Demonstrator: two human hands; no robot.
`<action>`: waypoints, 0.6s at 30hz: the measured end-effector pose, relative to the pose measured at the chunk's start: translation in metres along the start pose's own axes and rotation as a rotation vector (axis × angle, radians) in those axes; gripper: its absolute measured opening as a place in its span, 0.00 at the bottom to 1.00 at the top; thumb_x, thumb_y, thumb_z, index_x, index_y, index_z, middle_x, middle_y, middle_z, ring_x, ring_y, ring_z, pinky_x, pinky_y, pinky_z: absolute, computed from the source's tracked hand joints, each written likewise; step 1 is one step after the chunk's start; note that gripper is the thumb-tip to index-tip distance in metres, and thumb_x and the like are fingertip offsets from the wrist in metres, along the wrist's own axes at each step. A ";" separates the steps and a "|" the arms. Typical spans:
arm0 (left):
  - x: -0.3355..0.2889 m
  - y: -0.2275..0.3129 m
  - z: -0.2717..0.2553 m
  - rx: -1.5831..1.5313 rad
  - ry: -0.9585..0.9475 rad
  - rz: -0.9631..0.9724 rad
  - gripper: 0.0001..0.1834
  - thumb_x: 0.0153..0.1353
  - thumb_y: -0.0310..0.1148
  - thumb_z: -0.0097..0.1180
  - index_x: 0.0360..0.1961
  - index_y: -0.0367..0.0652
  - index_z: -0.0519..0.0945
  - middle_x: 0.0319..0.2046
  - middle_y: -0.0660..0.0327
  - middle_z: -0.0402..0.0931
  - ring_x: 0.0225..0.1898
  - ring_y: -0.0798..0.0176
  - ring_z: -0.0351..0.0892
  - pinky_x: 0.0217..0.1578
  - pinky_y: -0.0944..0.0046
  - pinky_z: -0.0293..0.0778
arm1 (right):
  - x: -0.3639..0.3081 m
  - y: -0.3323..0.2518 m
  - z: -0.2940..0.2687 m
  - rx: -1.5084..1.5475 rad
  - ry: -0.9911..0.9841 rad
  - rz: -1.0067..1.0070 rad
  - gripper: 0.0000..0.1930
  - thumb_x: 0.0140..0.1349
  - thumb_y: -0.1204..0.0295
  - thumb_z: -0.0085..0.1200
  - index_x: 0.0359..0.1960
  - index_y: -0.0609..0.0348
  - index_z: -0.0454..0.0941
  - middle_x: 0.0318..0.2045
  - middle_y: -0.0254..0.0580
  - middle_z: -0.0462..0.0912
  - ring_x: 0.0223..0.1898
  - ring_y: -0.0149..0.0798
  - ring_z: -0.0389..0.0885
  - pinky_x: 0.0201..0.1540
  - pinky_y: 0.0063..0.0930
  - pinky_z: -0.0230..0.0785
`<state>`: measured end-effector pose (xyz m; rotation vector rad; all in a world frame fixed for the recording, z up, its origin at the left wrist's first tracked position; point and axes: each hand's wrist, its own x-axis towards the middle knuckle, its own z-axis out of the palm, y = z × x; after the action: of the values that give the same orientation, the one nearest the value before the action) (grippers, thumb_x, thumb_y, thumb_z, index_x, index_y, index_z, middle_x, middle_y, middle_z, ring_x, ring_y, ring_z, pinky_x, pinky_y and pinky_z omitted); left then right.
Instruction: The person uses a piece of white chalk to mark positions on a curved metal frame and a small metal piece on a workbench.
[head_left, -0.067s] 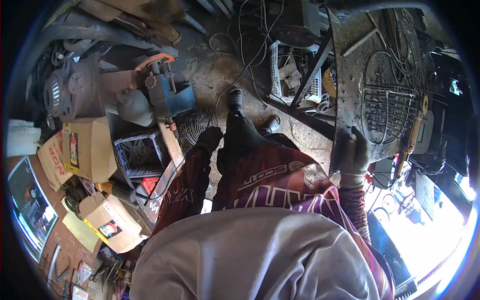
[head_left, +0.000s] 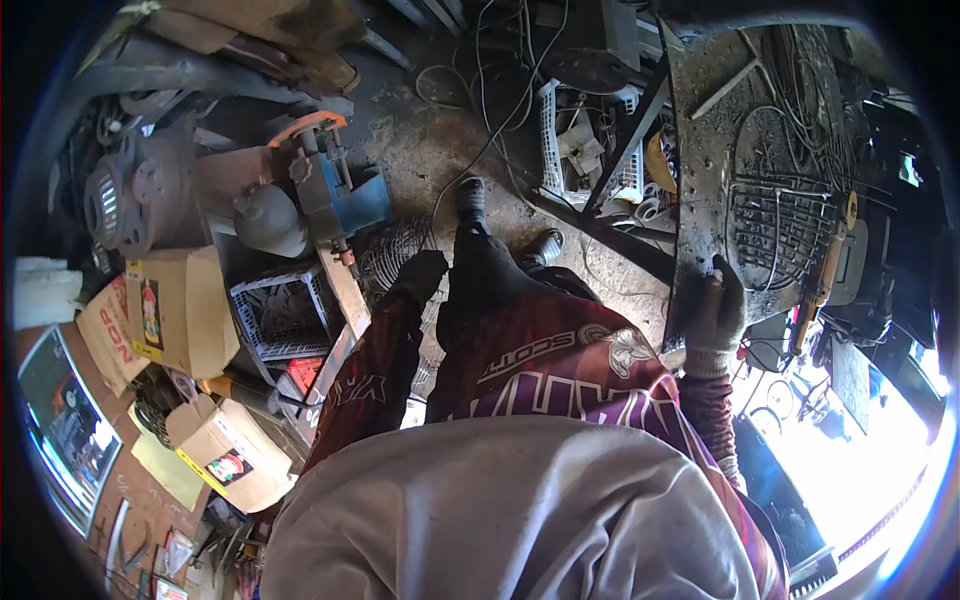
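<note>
The wire grid point(head_left: 778, 232) lies on the table point(head_left: 703, 165), beyond and to the right of the right hand's fingers. The right hand point(head_left: 716, 312) is at the table's edge, fingers partly curled; whether they grasp anything, I cannot tell. A steady hold would best take the grid's outer frame, clear of loose wires point(head_left: 792, 85) farther beyond. The left hand point(head_left: 421, 275), grasp unclear, hangs near coiled wire point(head_left: 383, 258).

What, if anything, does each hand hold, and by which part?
Left hand: nothing visible. Right hand, at the metal table: whether it grips anything cannot be told.
</note>
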<state>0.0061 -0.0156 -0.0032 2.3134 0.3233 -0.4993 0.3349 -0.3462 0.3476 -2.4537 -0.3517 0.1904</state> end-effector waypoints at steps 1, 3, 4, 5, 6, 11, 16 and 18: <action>0.001 -0.017 -0.018 0.020 -0.018 0.001 0.11 0.69 0.37 0.57 0.43 0.48 0.88 0.44 0.52 0.85 0.53 0.44 0.85 0.52 0.45 0.81 | -0.001 -0.003 0.018 0.015 0.005 0.021 0.21 0.79 0.64 0.51 0.65 0.64 0.80 0.55 0.53 0.87 0.55 0.46 0.86 0.60 0.39 0.76; 0.003 -0.048 -0.050 0.208 -0.095 0.022 0.10 0.68 0.35 0.55 0.42 0.48 0.88 0.43 0.53 0.84 0.52 0.45 0.85 0.51 0.45 0.81 | 0.002 -0.012 0.052 -0.021 0.065 -0.010 0.21 0.79 0.67 0.48 0.65 0.65 0.80 0.55 0.53 0.87 0.55 0.48 0.86 0.61 0.41 0.75; 0.004 -0.044 -0.050 0.196 -0.104 0.032 0.10 0.68 0.35 0.55 0.42 0.48 0.88 0.43 0.53 0.84 0.52 0.45 0.85 0.51 0.45 0.81 | 0.005 -0.020 0.052 -0.098 0.081 -0.064 0.20 0.78 0.68 0.48 0.65 0.65 0.80 0.55 0.54 0.86 0.55 0.49 0.85 0.61 0.42 0.75; 0.000 -0.038 -0.047 0.105 -0.142 -0.001 0.11 0.69 0.35 0.55 0.42 0.48 0.88 0.44 0.53 0.85 0.52 0.44 0.85 0.52 0.45 0.81 | 0.006 -0.020 0.050 -0.113 0.079 -0.057 0.20 0.78 0.68 0.48 0.65 0.65 0.80 0.55 0.54 0.86 0.55 0.49 0.85 0.61 0.42 0.75; -0.004 -0.031 -0.045 0.014 -0.180 -0.035 0.11 0.69 0.35 0.54 0.43 0.48 0.88 0.45 0.53 0.85 0.52 0.44 0.86 0.53 0.44 0.82 | 0.007 -0.016 0.047 -0.142 0.064 -0.052 0.19 0.80 0.69 0.48 0.65 0.65 0.79 0.53 0.49 0.86 0.50 0.40 0.85 0.56 0.35 0.76; -0.003 -0.041 -0.045 -0.148 -0.294 -0.106 0.12 0.71 0.36 0.53 0.43 0.47 0.88 0.46 0.51 0.86 0.52 0.42 0.86 0.53 0.42 0.81 | 0.004 -0.023 0.048 -0.145 0.103 -0.032 0.18 0.82 0.69 0.47 0.67 0.65 0.77 0.51 0.43 0.85 0.43 0.29 0.82 0.49 0.25 0.77; -0.006 -0.063 -0.038 -0.002 -0.140 0.092 0.12 0.71 0.37 0.54 0.44 0.46 0.88 0.45 0.49 0.86 0.51 0.41 0.85 0.53 0.43 0.80 | 0.001 -0.026 0.047 -0.301 0.121 -0.083 0.19 0.82 0.69 0.48 0.67 0.64 0.77 0.52 0.40 0.84 0.42 0.27 0.80 0.48 0.24 0.76; -0.008 -0.073 -0.027 -0.023 -0.136 0.070 0.12 0.70 0.37 0.54 0.43 0.46 0.88 0.45 0.49 0.86 0.51 0.41 0.85 0.53 0.43 0.80 | 0.009 -0.039 0.049 -0.211 0.100 0.011 0.18 0.79 0.70 0.50 0.65 0.64 0.79 0.51 0.46 0.86 0.44 0.35 0.84 0.51 0.31 0.77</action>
<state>-0.0207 0.0538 -0.0265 2.2466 0.1810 -0.6111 0.3246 -0.2859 0.3333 -2.6612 -0.3295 0.0353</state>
